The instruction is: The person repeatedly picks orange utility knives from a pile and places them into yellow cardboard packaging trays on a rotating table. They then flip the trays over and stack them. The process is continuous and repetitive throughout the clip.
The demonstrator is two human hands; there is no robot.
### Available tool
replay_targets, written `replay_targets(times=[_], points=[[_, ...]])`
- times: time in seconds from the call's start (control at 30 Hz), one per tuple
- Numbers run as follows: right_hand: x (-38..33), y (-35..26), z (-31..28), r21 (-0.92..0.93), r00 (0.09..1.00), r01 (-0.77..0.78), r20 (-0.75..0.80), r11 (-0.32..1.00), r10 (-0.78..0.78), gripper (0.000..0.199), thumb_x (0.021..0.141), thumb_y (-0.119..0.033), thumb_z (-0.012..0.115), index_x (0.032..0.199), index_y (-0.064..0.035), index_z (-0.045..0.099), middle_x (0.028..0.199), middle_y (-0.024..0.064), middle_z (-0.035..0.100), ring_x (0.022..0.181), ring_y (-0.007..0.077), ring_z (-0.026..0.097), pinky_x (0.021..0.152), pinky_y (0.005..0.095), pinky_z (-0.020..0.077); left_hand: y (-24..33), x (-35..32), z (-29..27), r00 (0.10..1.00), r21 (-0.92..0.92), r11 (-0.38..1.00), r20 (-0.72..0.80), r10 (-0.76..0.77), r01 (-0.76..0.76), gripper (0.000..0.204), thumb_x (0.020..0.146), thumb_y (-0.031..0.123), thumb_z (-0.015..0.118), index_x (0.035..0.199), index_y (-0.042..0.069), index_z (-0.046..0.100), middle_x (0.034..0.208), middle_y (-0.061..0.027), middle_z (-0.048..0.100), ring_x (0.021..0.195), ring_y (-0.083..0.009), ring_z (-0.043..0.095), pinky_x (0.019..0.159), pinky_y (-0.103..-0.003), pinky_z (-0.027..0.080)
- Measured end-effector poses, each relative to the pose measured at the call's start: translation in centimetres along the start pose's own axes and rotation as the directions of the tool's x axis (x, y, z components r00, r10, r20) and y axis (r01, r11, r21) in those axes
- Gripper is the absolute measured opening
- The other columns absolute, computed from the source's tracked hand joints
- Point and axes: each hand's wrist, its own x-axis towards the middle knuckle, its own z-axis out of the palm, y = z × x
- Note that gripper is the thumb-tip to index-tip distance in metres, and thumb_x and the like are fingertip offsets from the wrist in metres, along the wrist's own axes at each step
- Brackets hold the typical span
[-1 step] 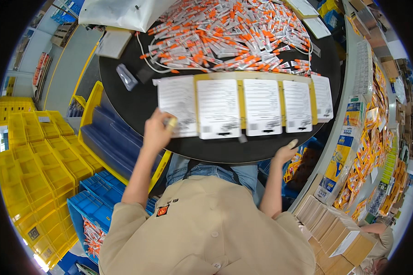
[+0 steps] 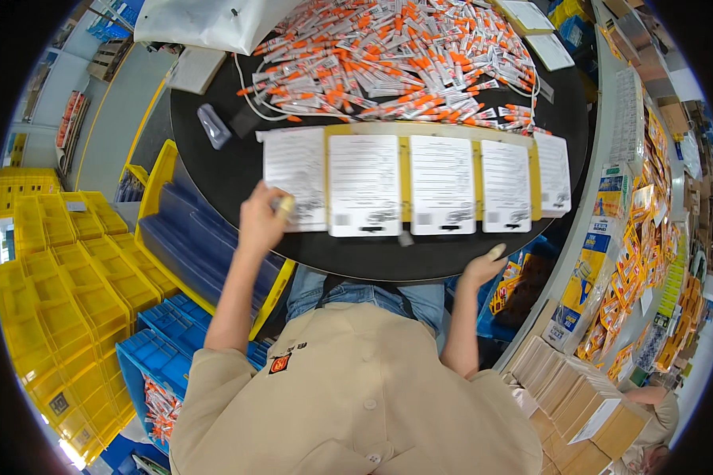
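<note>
The left hand (image 2: 264,220) is at the near left part of the leftmost card stack (image 2: 295,170), with a pale fingertip cover (image 2: 285,207) over the white surface; its fingers are bent, and I cannot tell whether the grip has closed on a card or only rests there. This stack is the first of 5 white printed stacks set side by side along a yellow holder (image 2: 406,178), on the near half of the round black tabletop (image 2: 325,257). The right hand (image 2: 481,269) is at the near right rim, apart from the cards, its grip loosely opened with nothing visible in it; it too wears a pale cover on 1 digit. Beyond the holder, a wide heap of orange-capped tubes (image 2: 404,55) fills the far side, with a white cable (image 2: 249,99) looping along its left edge. A dark grey block (image 2: 215,127) lies far left of the cards. Left of the tabletop stand yellow crates (image 2: 55,277); near right are brown cartons (image 2: 562,380).
</note>
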Motion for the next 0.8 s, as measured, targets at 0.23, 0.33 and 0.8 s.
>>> replay_targets(times=[0.23, 0.33, 0.8], points=[[-7.9, 0.2, -2.0, -0.155, 0.874, 0.481, 0.162, 0.863, -0.458, 0.069, 0.098, -0.030, 0.050, 0.143, 0.0127, 0.019, 0.145, 0.0359, 0.027, 0.135, 0.0473, 0.029, 0.110, 0.0511, 0.0229, -5.4, 5.3, -4.5, 0.985, -0.043, 0.985, -0.019, -0.169, 0.168, 0.018, 0.090, 0.018, 0.064, 0.091, 0.000, 0.065, 0.073, -0.0108, 0.067, 0.055, -0.0163, 0.067, 0.052, -0.028, 0.051], [-6.0, -6.7, -4.0, -0.293, 0.561, 0.825, 0.326, 0.482, -0.761, 0.072, 0.091, -0.033, 0.061, 0.149, -0.0064, 0.027, 0.154, 0.0265, 0.019, 0.144, 0.0446, 0.012, 0.112, 0.0636, 0.0058, -6.2, 6.1, -6.0, 0.972, -0.065, 0.971, 0.075, -0.224, 0.229, 0.019, 0.092, 0.017, 0.062, 0.099, 0.000, 0.065, 0.077, -0.0119, 0.068, 0.059, -0.0148, 0.067, 0.055, -0.027, 0.052], [-15.2, -14.4, 4.0, 0.584, -0.249, 0.809, 0.440, 0.064, -0.863, 0.046, 0.080, -0.010, 0.065, 0.125, -0.0161, 0.061, 0.145, 0.0130, 0.045, 0.138, 0.0328, 0.036, 0.115, 0.0478, 0.0251, 9.0, 2.0, -9.9, 0.984, -0.437, 0.891, 0.067, 0.166, -0.120, 0.021, 0.095, 0.023, 0.052, 0.091, 0.003, 0.060, 0.084, -0.0055, 0.065, 0.084, -0.0107, 0.062, 0.070, -0.025, 0.047]])
